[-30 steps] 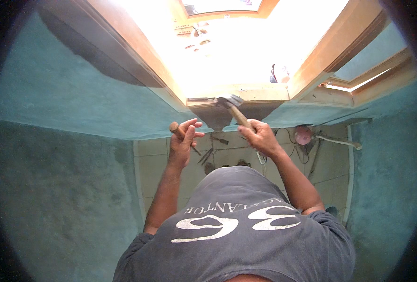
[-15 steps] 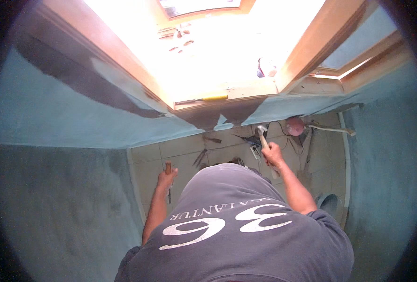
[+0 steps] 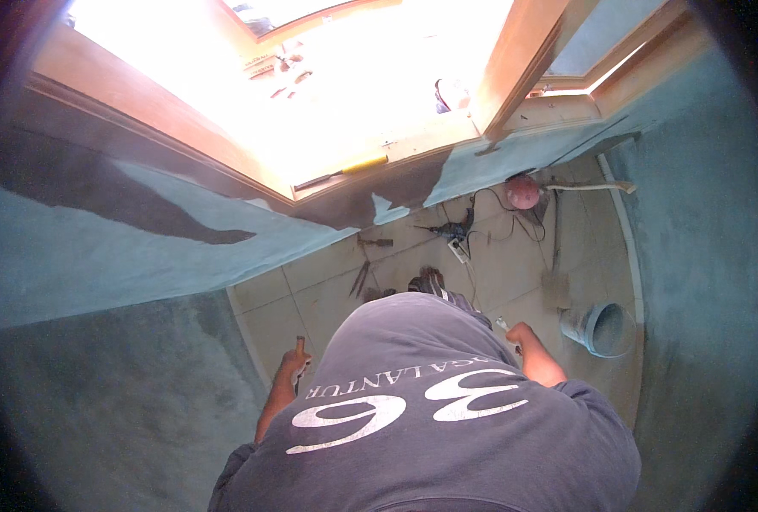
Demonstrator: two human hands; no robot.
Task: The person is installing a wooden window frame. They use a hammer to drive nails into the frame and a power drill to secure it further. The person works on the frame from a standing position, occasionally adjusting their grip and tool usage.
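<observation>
My left hand (image 3: 294, 363) hangs low beside my body, closed on a wooden-handled tool (image 3: 300, 346), probably a chisel; its blade is mostly hidden. My right hand (image 3: 521, 336) is down at my other side, closed on the hammer (image 3: 503, 323), which is largely hidden. Above both hands, a yellow-handled chisel (image 3: 362, 165) lies along the wooden window sill (image 3: 426, 138). My shirt-covered body fills the lower middle, with my feet showing on the tiles just beyond it.
On the tiled floor (image 3: 281, 311) lie a drill (image 3: 454, 229), a white power strip (image 3: 457, 253) with cables, small hand tools (image 3: 376, 243), a pink round object (image 3: 522, 192) and a bucket (image 3: 592, 328). Blue plastered walls (image 3: 695, 256) flank me; an open window sash (image 3: 516, 64) juts at upper right.
Both hands have dropped from near the sill to beside my body, still holding their tools. The yellow-handled chisel shows on the sill. My view has shifted, revealing more floor and the bucket.
</observation>
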